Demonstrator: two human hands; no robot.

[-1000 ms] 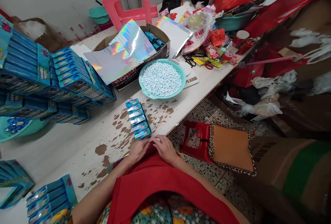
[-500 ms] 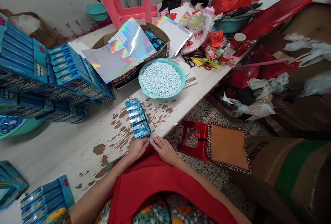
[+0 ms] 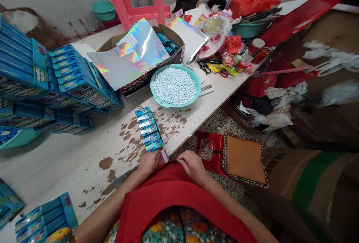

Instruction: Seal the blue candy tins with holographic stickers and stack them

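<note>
My left hand (image 3: 150,163) is closed at the table's front edge, with a shiny pale strip (image 3: 164,156) showing at its fingertips. Whether that strip belongs to a larger sheet I cannot tell. Over my red apron (image 3: 168,185), my right hand (image 3: 193,167) is drawn a little to the right, thumb and fingers together; anything in them is too small to see. Just beyond my left hand stands a row of blue candy packs (image 3: 149,128) with shiny labels. Behind the row sits a turquoise bowl (image 3: 153,92) full of small white candies.
Stacked blue cartons (image 3: 84,89) stand at the left, with more packs (image 3: 46,218) at the near left. Shiny sheets (image 3: 131,54) lie over an open box (image 3: 179,54). Scissors (image 3: 205,67) and bags crowd the back right. A red stool (image 3: 215,153) stands beside the table.
My right hand has moved right, away from my left hand, which they were close to before. The pale strip now shows at my left fingertips. The view has shifted slightly.
</note>
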